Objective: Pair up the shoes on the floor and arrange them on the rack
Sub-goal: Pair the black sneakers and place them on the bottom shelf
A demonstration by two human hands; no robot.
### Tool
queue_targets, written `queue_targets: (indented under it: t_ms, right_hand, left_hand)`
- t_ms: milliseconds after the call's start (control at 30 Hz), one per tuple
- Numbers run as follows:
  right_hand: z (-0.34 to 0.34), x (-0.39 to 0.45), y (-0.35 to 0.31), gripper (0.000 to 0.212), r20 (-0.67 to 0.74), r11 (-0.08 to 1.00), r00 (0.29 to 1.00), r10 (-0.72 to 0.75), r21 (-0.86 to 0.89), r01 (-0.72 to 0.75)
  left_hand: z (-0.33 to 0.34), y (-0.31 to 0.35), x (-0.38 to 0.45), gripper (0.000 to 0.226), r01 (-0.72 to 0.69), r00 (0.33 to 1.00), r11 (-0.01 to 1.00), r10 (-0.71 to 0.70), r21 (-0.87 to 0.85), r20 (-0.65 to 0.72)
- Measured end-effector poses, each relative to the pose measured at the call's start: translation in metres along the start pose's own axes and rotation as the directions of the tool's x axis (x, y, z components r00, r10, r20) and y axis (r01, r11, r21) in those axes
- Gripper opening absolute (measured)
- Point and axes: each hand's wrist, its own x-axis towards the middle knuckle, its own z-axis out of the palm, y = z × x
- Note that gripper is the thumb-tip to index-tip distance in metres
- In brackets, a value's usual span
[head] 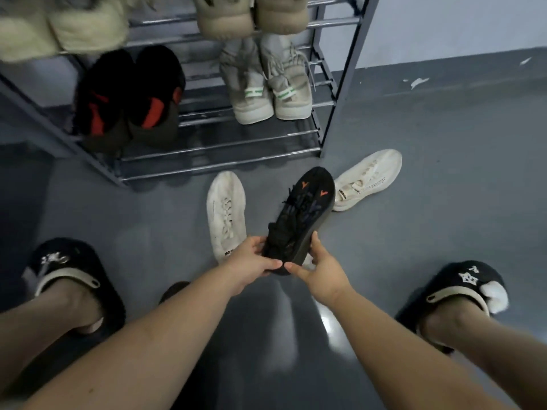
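Both hands on a black sneaker (305, 208) with orange marks, left hand (251, 261) and right hand (321, 272) gripping its heel end, toe aimed at the rack (337, 93). Two white sneakers (226, 214) (367, 179) on the grey floor (444, 161), one each side.

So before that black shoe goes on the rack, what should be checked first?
1. Black shoe held by both hands, left hand and right hand: ok.
2. Its matching shoe found: cannot tell; possibly the dark shape behind the arms.
3. Free space on the rack: ok, lowest bars bare.
4. White shoes paired: not ok, lying apart on the floor.
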Motion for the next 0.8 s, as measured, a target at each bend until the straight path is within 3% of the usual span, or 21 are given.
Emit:
queue_targets:
  t_ms: [133, 233, 333, 467, 600, 800]
  right_hand:
    - [0.035, -0.041, 0.003, 0.103, 0.032, 0.997, 0.999, 0.016, 0.074, -0.018]
    - [0.057, -0.066, -0.005, 0.113, 0.058, 0.992, 0.998, 0.031, 0.119, -0.038]
    - [0.077, -0.086, -0.015, 0.111, 0.067, 0.981, 0.995, 0.074, 0.173, -0.084]
    - [0.094, -0.109, -0.028, 0.070, 0.194, 0.915, 0.974, 0.116, 0.360, -0.181]
    - [0.115, -0.117, -0.034, 0.041, 0.209, 0.913, 0.958, 0.195, 0.318, -0.255]
    - [0.143, -0.109, -0.025, 0.036, 0.200, 0.888, 0.930, 0.309, 0.290, -0.357]
  left_hand:
    - [-0.020, -0.030, -0.041, 0.076, 0.054, 0.999, 0.998, -0.054, -0.020, 0.004]
    - [-0.037, -0.049, -0.066, 0.052, 0.068, 0.997, 0.998, -0.068, -0.011, 0.040]
    - [-0.052, -0.065, -0.087, 0.044, 0.082, 0.997, 0.995, -0.081, -0.053, 0.012]
    - [-0.073, -0.095, -0.106, 0.042, 0.119, 0.993, 0.981, -0.120, -0.151, 0.003]
    - [-0.086, -0.117, -0.121, 0.042, 0.153, 0.988, 0.967, -0.150, -0.204, 0.030]
    - [-0.098, -0.133, -0.123, 0.052, 0.199, 0.980, 0.966, -0.195, -0.163, 0.040]
